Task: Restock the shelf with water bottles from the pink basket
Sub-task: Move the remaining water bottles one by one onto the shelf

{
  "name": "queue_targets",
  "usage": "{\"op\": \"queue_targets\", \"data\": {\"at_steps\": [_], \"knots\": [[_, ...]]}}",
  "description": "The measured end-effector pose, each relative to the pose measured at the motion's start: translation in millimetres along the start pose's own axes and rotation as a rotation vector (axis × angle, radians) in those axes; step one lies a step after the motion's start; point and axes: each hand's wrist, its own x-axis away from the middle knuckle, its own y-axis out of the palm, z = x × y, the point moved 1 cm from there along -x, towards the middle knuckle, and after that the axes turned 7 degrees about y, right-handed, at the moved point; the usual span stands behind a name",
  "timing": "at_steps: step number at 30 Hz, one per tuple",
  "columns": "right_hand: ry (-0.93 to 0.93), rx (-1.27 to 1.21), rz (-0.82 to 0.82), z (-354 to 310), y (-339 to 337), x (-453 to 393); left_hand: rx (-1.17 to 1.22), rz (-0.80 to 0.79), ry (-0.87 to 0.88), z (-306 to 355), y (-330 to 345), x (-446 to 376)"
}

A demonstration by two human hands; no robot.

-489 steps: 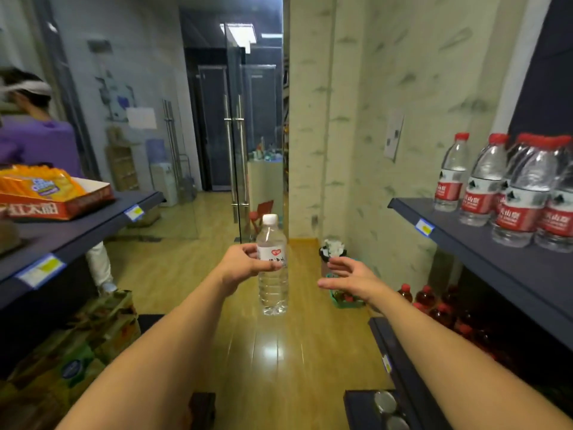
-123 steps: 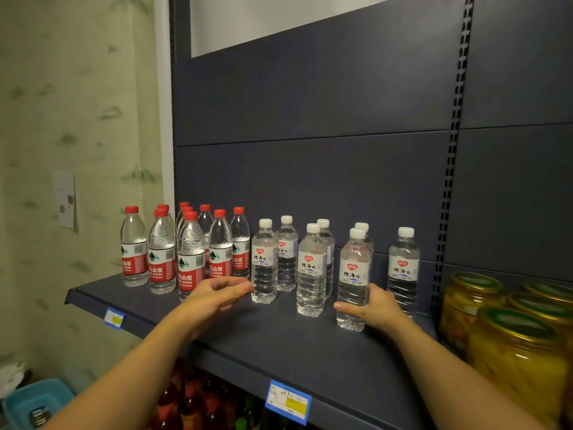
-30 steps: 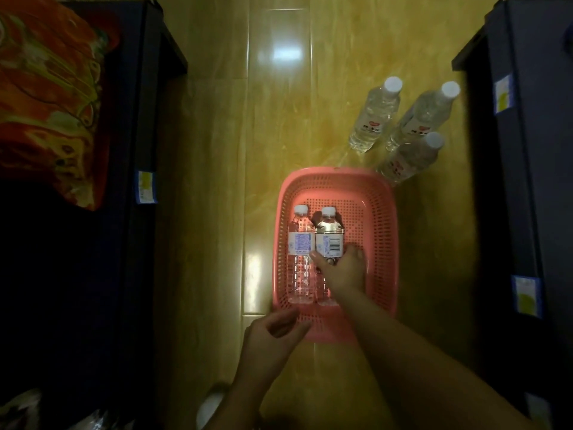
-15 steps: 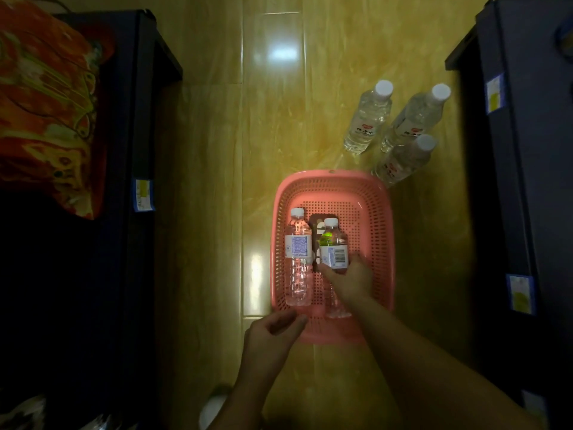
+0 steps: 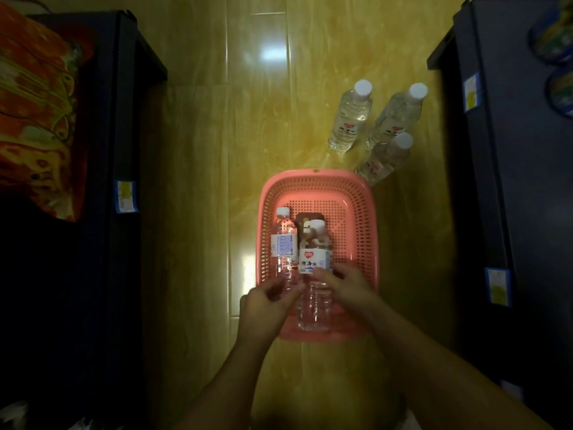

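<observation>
Down on the floor (image 5: 198, 150) between two dark shelves sits the pink basket (image 5: 362, 231), and we have both hands over its near end. Our right hand (image 5: 347, 285) curls its fingers round a water bottle (image 5: 313, 293), gripping it just below the label, cap pointing away from us; the bottle is raised a little above the basket's bottom. Our left hand (image 5: 266, 302) is beside it, fingers loosely bent with the tips near the bottle's left side; we cannot tell whether they touch it. A second bottle (image 5: 282, 243) lies flat in the basket along its left wall, cap away from us. Between the two caps a small brown packet (image 5: 305, 220) shows on the basket's bottom. Beyond the far right corner of the basket, three more bottles (image 5: 352, 119) stand close together on the floor, near the right shelf (image 5: 511, 181). On the left shelf (image 5: 130, 119) lies an orange and red bag (image 5: 34, 113), and both shelf edges carry price tags (image 5: 125, 197).
</observation>
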Motion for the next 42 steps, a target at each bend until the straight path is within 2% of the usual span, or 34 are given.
{"op": "queue_targets", "data": {"at_steps": [6,9,12,16,20,26,32,36,39,42], "knots": [[0.098,-0.234,-0.387,-13,15,19,0.264,-0.247,-0.12,12,-7,-9],[0.115,-0.232,-0.461,-12,17,20,0.363,-0.323,-0.151,10,-12,-5],[0.092,-0.035,-0.441,-11,14,25,0.385,-0.342,-0.173,7,-18,0],[-0.011,0.209,-0.316,-10,4,40,0.331,-0.319,-0.151,6,-26,8],[0.009,0.125,-0.103,-5,-23,56,0.346,-0.213,-0.191,4,-41,17],[0.015,0.092,-0.036,-17,-62,100,0.372,-0.168,-0.189,28,-73,39],[0.032,0.098,-0.117,-86,-58,221,0.435,-0.161,-0.175,120,-108,104],[0.034,0.031,0.062,-134,-74,324,0.435,-0.134,-0.118,222,-142,176],[-0.003,0.084,0.063,-177,-80,412,0.424,-0.129,-0.07,299,-174,234],[-0.101,0.084,0.082,-219,-86,504,0.371,-0.19,0.015,373,-202,282]]}}
